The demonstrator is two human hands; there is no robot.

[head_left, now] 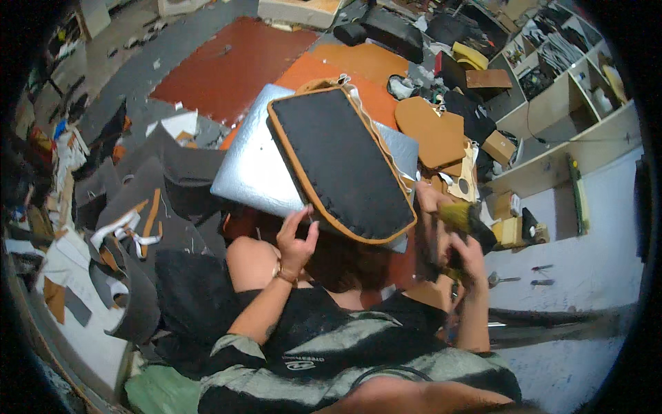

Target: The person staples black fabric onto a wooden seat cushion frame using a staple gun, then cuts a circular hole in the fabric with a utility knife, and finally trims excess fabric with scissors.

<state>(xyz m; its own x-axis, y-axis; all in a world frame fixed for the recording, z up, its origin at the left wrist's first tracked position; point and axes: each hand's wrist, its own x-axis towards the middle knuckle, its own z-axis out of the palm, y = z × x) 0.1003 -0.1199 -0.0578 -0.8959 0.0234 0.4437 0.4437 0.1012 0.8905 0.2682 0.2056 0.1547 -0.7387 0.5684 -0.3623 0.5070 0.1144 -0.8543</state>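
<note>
Right now we have the black padded panel [345, 162] lying aslant on a silver foil-faced board [245, 165], in front of our knees. Tan piping [376, 241] borders the panel, and a white cord [373, 126] runs along its right side. Our left hand [295, 248] is at the panel's near left edge, thumb and fingers parted by a narrow gap; whether a fingertip touches the piping, we cannot tell. Our right hand [470, 259], blurred, is curled around an olive-and-black object [458, 217] just beside the panel's right end, too smeared for us to name. To our left lies dark grey fabric [141, 169] with tan and white strips on it; beyond the board's right corner sits a round-ended tan panel [431, 131], near the shelving [552, 155].
</note>
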